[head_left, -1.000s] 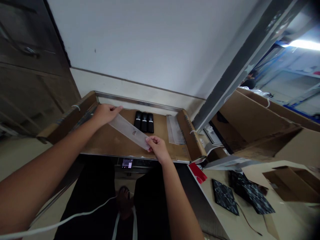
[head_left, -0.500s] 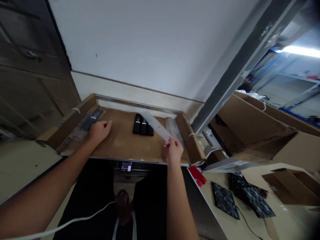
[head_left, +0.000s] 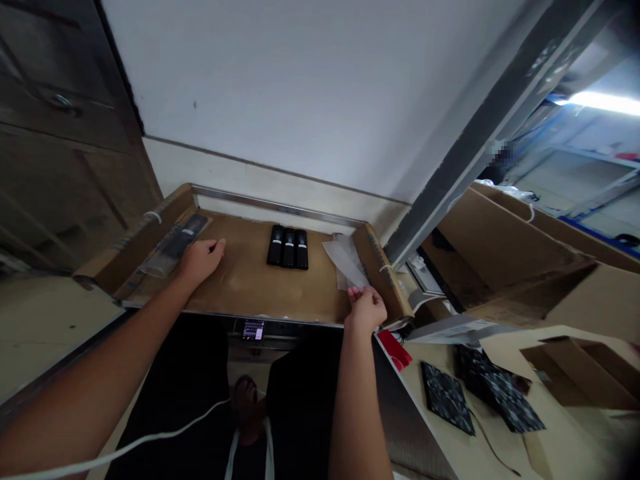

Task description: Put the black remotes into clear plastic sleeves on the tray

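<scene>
On the cardboard-lined tray table [head_left: 240, 293], three black devices [head_left: 289, 248] lie side by side near the middle. My right hand [head_left: 367, 308] pinches the lower end of a clear plastic sleeve [head_left: 344, 261] at the right side, over other clear plastic there. At the left, my left hand [head_left: 201, 261] rests on the cardboard with its fingers curled; whether anything is inside them is hidden. Beside it, a bagged black device [head_left: 181, 239] lies along the left edge.
Cardboard walls edge the table left and right [head_left: 383, 273]. Farther right are a large open carton [head_left: 505, 253], a red item [head_left: 395, 350] and dark patterned packages [head_left: 447, 397] below. A white cable [head_left: 165, 438] crosses my lap.
My right hand has moved right and slightly down with the plastic sleeve, away from the three black devices, which now show fully. My left hand has stayed almost still.
</scene>
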### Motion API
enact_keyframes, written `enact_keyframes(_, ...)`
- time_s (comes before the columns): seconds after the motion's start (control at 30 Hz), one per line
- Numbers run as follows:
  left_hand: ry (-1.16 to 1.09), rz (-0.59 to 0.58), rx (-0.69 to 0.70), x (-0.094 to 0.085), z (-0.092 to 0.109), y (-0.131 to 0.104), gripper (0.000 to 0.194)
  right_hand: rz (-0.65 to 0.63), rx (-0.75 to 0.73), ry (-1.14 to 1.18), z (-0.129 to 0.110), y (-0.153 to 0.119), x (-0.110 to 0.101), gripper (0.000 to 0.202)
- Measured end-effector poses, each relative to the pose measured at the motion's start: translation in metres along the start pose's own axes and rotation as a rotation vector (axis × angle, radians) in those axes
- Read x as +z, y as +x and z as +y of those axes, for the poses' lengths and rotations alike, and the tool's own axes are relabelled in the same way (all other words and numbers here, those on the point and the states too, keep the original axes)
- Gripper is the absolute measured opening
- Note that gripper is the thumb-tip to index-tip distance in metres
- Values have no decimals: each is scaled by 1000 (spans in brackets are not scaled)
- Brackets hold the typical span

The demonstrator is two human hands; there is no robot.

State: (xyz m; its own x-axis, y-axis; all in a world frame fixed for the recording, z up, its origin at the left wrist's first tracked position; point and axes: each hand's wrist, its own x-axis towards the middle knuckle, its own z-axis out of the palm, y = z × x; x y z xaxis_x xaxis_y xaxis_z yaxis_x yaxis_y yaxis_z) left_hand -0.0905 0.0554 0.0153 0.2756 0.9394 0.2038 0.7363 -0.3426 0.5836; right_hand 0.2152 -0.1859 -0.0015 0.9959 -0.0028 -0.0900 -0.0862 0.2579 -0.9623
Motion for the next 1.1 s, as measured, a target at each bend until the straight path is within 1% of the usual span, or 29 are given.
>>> enact_keyframes(0.13,-9,11,8,-1,1,-1,47,52,-36,16,2,2,9,21)
enact_keyframes(0.2,-8,9,-1,-1,2,-1,47,-3,-40,-34,5,0,14,21)
enact_keyframes(0.3,-15,4,-6,-2,2,-1,48,-134,-52,-78,7,-9,17,25)
enact_keyframes(0.33,-17,4,-7,-2,2,-1,48,-146,-63,-78,7,-10,17,27)
enact_keyframes(0.43,-13,9,-12,-1,1,0,48,-74,-96,-70,3,-6,15,28)
enact_keyframes(0.5,-18,7,-10,-1,0,1,48,-17,-98,-71,0,2,14,26)
enact_keyframes(0.57,-23,5,-4,0,-1,1,47,14,-86,-85,-1,11,13,26)
enact_keyframes(0.63,-20,5,-5,1,-2,2,47,18,-63,-108,1,15,13,29)
enact_keyframes(0.7,-18,6,-14,1,-2,3,46,8,-33,-126,2,12,12,36)
enact_keyframes(0.8,-25,15,-24,1,-2,3,46,-63,-7,-153,0,-4,0,53)
enact_keyframes(0.87,-30,21,-16,1,-1,2,47,-116,-68,-196,-4,-22,-13,63)
enact_keyframes(0.93,-30,18,-10,0,1,1,46,-96,-218,-300,-9,-40,-27,64)
enact_keyframes(1.0,-29,15,-7,0,1,1,46,-92,-387,-442,-13,-51,-34,56)
enact_keyframes(1.03,-31,15,-10,0,1,1,46,-126,-455,-522,-15,-53,-34,48)
enact_keyframes(1.1,-33,17,-17,0,0,1,46,-248,-533,-683,-16,-49,-28,34)
